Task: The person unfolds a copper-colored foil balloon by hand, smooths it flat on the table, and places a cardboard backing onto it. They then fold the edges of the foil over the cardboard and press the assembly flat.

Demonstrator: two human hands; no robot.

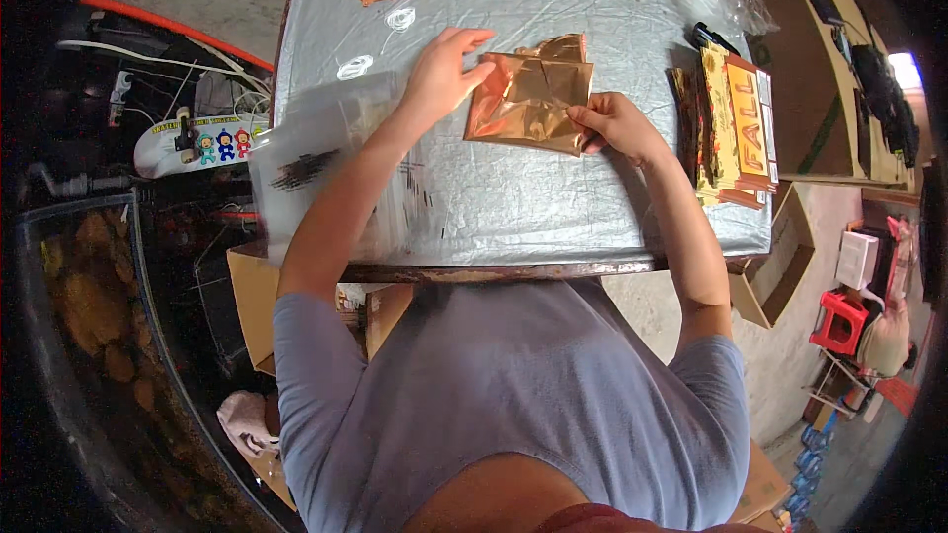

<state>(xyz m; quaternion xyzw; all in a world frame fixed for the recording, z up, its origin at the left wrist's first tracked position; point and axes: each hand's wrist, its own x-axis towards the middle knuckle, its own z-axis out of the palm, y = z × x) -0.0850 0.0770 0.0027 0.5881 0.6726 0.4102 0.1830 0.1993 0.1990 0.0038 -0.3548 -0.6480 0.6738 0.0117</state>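
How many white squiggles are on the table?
2: one squiggle left of the left hand; another squiggle nearer and farther left. More could be hidden under the plastic.

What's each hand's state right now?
Left hand: open, at the left edge of the copper-coloured foil.
Right hand: closed, pinching the copper-coloured foil's right edge.

Bright across the silvery worktop (553, 222), streaked with pale sheen; glinting off the copper-coloured foil (533, 104). Softly shadowed beside the right forearm (691, 237). Sunk into gloom at far left, burnt out white in a small patch (904, 71) at upper right. Crisp mid-frame, bowed by fisheye toward blackened corners.
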